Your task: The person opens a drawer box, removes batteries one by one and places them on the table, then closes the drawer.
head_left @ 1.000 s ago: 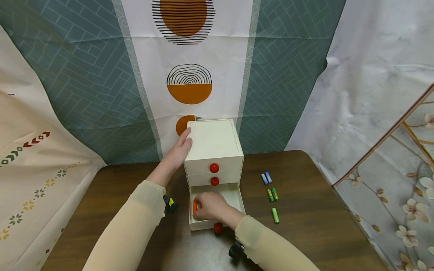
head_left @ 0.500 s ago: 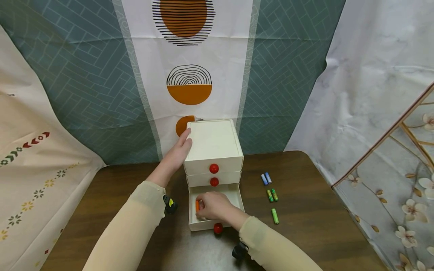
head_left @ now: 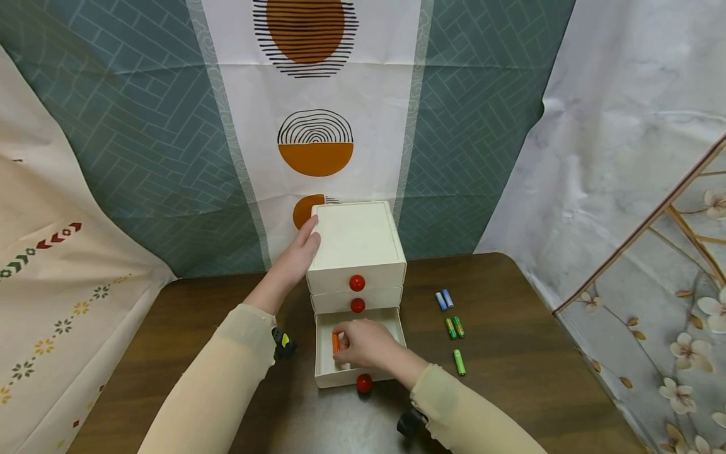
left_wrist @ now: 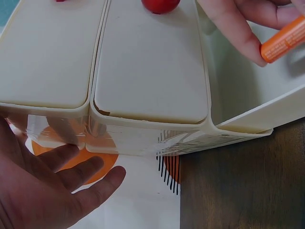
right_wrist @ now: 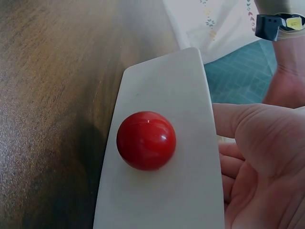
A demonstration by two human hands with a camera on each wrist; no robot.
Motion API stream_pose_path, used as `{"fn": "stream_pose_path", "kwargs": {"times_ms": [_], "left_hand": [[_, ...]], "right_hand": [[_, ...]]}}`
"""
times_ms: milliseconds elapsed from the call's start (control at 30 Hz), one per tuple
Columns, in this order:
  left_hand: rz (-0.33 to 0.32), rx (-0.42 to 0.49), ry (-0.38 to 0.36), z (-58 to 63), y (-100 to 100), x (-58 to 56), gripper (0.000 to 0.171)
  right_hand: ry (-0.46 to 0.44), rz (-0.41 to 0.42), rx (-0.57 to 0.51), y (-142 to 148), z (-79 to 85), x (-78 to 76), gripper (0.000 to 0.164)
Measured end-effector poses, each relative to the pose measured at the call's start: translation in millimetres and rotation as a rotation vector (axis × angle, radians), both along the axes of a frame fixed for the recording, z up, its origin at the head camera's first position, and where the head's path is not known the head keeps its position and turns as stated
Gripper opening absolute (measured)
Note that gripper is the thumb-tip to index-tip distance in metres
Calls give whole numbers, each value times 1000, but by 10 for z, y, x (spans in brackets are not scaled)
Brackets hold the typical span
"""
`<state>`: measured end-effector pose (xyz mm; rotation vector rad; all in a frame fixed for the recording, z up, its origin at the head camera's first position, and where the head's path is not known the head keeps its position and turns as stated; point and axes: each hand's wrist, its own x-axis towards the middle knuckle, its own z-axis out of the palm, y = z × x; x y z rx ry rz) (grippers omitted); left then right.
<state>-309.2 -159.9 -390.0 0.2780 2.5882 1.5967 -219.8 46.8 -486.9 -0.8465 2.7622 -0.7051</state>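
My right hand [head_left: 365,343] is inside the pulled-out bottom drawer [head_left: 329,379] of a small white drawer cabinet [head_left: 357,236]. Between its thumb and fingers it pinches an orange battery [head_left: 336,343], held by the ends; the left wrist view shows printing along this orange battery [left_wrist: 283,40]. My left hand [head_left: 296,258] rests against the cabinet's left side near the top, and in its wrist view the left hand [left_wrist: 62,186] has relaxed, spread fingers. The red knob [right_wrist: 146,140] on the drawer front fills the middle of the right wrist view.
On the dark wooden table [head_left: 482,410], right of the cabinet, lie two blue batteries [head_left: 445,299], two dark green ones and a light green battery [head_left: 459,362]. Two closed drawers with red knobs sit above the bottom one. A patterned cloth [head_left: 482,126] hangs behind.
My right hand has shifted slightly to the right within the drawer, carrying the orange battery away from the left wall. My left hand stays at the cabinet's side.
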Motion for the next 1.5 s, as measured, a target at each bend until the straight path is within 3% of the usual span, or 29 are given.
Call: {"fn": "stream_pose_path", "kwargs": {"times_ms": [667,1500], "left_hand": [[3,2,0,-3,14,-4,67],[-22,13,24,-8,-3,7,67]], "right_hand": [[-25,10,-83,193,92,44,42],[-32,12,-104,416,165,94,46]]}}
